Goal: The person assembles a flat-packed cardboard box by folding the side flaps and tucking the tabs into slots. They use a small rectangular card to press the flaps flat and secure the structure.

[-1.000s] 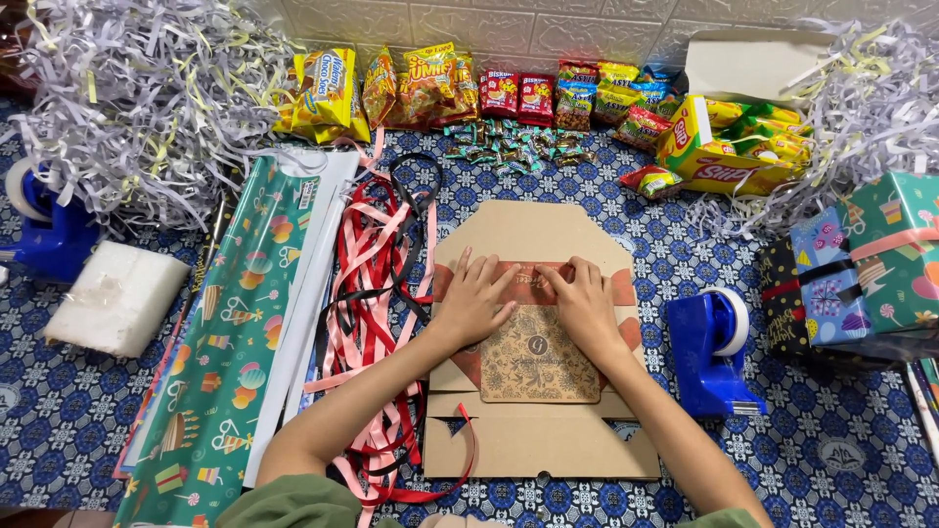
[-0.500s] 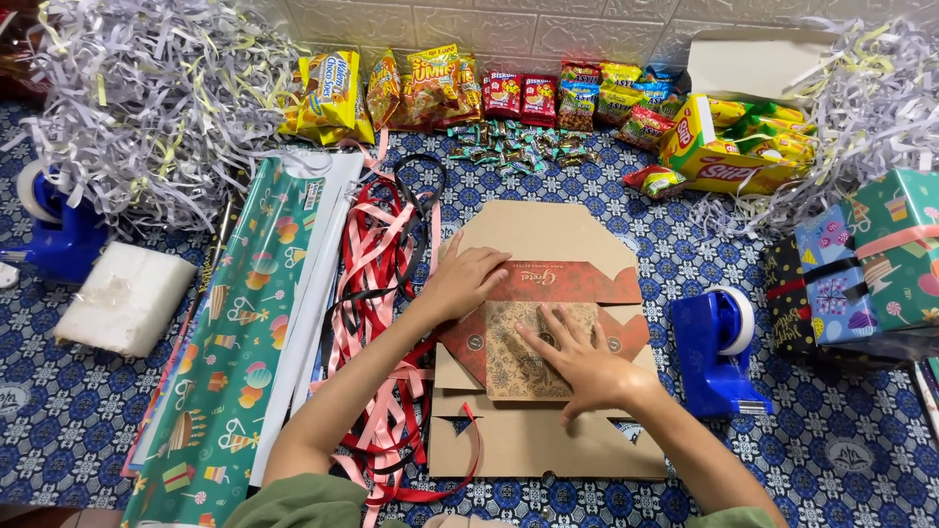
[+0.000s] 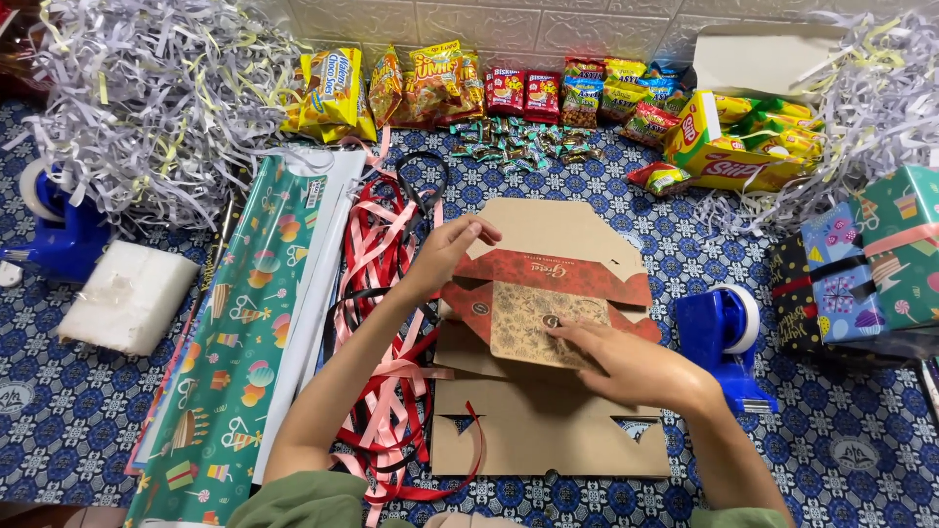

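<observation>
The flat cardboard box lies at six o'clock, beside the red ribbons. The right hand presses spread fingers on the patterned panel to steady it. The left hand pinches the red flap's edge at ten o'clock, lifting it to fold.

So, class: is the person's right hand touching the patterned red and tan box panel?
Touching. The head view shows the right hand lying flat, fingers pressed on the tan face of the red and tan box panel.

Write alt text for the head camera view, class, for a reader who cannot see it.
Two bare hands fold a flat red and tan patterned card box over a plain brown cardboard sheet: the left hand lifts its upper left edge, the right hand presses its tan panel. Around them lie ribbons, gift wrap, snack packets and a blue tape dispenser.
</observation>
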